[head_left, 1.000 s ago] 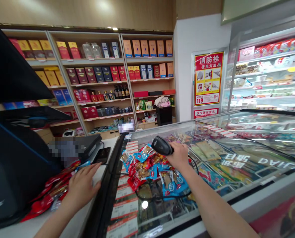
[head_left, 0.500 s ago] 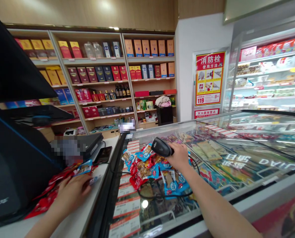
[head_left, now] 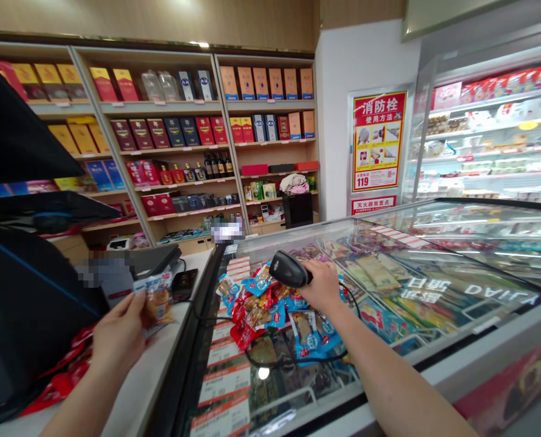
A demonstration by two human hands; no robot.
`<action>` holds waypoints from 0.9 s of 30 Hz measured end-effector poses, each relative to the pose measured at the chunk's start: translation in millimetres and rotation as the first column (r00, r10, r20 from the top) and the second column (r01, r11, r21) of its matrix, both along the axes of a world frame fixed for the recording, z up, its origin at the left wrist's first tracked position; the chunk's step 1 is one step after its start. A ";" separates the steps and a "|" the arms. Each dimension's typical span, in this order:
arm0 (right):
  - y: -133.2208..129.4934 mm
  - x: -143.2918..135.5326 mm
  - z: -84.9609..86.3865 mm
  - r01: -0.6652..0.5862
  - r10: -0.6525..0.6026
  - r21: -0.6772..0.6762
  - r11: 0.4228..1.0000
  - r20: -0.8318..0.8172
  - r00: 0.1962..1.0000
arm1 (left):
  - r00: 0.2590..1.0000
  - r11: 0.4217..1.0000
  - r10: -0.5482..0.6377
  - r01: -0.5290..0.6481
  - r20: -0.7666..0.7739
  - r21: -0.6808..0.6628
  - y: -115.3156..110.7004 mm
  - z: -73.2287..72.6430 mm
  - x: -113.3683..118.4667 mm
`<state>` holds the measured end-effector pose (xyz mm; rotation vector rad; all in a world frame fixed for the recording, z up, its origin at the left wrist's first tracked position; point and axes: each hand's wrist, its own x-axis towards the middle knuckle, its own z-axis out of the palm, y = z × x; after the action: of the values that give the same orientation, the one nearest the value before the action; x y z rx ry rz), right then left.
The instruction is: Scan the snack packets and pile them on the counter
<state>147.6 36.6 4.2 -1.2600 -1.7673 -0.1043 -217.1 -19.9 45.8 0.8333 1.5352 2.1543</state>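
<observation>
Over the white counter (head_left: pixel 161 370) my left hand (head_left: pixel 122 331) pinches a small snack packet (head_left: pixel 158 297), partly see-through with brownish food inside. Red snack packets (head_left: pixel 61 385) lie beneath and beside that hand, partly hidden by it. My right hand (head_left: pixel 321 285) is wrapped round the grip of a black barcode scanner (head_left: pixel 290 269), whose head points left. Below the scanner a heap of small red and blue snack packets (head_left: pixel 261 306) lies on the glass top of the chest freezer (head_left: pixel 297 394). The scanner's black cable (head_left: pixel 292 363) loops round the heap.
At the left a dark checkout screen (head_left: pixel 19 121) and its stand rise close to my left arm. A black phone-like device (head_left: pixel 185 282) lies on the counter. Shelves (head_left: pixel 179 152) with boxes and bottles line the back wall. A lit refrigerated display (head_left: pixel 493 139) stands at the right.
My left hand has lifted a snack packet off the counter and now holds it up. My right hand still holds the scanner above the heap. The view has shifted slightly.
</observation>
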 end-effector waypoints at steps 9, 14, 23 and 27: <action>-4.3 -3.0 4.3 -0.161 0.160 0.029 0.986 0.038 0.986 | 0.930 0.983 -0.185 0.175 0.316 0.061 24.3 0.8 79.1; -11.5 -11.4 6.5 -0.352 0.345 0.023 0.936 0.150 0.927 | 0.953 0.982 -0.189 0.183 0.238 0.047 36.5 -18.3 112.7; -16.4 -14.3 9.4 -0.363 0.362 -0.043 0.931 0.249 0.898 | 0.951 0.976 -0.213 0.216 0.222 0.011 38.8 -24.0 125.9; -16.2 -14.0 9.3 -0.351 0.350 -0.046 0.935 0.272 0.896 | 0.948 0.975 -0.215 0.223 0.237 -0.008 35.8 -20.3 129.1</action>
<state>133.6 20.5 13.6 -0.9354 -2.2097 -0.0781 -88.0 15.9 25.4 0.6749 1.2939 1.9793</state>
